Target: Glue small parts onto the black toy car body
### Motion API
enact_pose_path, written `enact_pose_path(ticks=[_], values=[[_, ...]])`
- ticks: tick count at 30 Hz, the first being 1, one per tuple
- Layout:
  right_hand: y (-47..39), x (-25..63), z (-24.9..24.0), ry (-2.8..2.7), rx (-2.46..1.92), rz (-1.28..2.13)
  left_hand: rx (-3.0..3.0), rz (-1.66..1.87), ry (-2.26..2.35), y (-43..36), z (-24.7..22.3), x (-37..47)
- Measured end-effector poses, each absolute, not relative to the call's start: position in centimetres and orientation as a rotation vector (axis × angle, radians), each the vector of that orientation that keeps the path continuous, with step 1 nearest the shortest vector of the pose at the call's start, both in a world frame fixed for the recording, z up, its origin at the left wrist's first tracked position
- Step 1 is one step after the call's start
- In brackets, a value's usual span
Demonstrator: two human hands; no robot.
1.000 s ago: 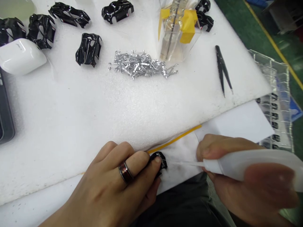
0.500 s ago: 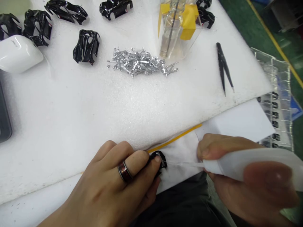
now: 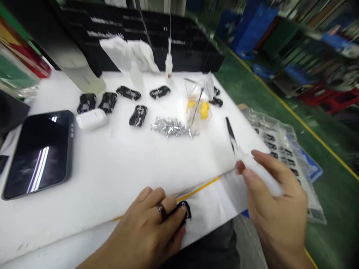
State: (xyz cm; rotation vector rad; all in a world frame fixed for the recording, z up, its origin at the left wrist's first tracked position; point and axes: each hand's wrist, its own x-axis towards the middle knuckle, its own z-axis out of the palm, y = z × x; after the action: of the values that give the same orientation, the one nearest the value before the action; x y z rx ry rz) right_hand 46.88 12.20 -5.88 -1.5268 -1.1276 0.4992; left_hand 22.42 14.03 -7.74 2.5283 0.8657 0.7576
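Observation:
My left hand (image 3: 153,224), with a ring on one finger, is closed on a small black car shell (image 3: 187,210) at the table's front edge; the fingers hide much of the shell. To the right, my right hand (image 3: 276,194) grips a white squeeze bottle (image 3: 262,172), its nozzle pointing up and left, blurred by motion. Black tweezers (image 3: 231,133) lie just beyond the bottle's tip. A heap of small silvery metal parts (image 3: 172,127) sits mid-table. Beside it is a black car shell (image 3: 138,115), with several more behind.
A dark phone (image 3: 40,151) and a white rounded case (image 3: 92,119) lie at left. Behind the parts stands a clear container (image 3: 196,106) with yellow pieces. Black bins (image 3: 179,45) line the back, with small bottles before them. Clear trays (image 3: 291,149) are at right, below table level.
The camera view has lifted and widened. My right hand has moved the bottle away from the shell and turned its nozzle upward. My left hand still holds the shell.

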Motion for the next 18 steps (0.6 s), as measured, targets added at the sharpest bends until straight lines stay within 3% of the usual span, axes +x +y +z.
enact_pose_path(ticks=[10, 18], values=[[26.9, 52.6, -3.8, -1.439, -1.567, 0.319, 2.51, 0.84, 0.866, 13.9, -8.4, 22.5], [29.2, 51.9, -5.3, -1.585, -1.747, 0.337, 2.509, 0.789, 0.856, 14.0, -8.7, 22.3]])
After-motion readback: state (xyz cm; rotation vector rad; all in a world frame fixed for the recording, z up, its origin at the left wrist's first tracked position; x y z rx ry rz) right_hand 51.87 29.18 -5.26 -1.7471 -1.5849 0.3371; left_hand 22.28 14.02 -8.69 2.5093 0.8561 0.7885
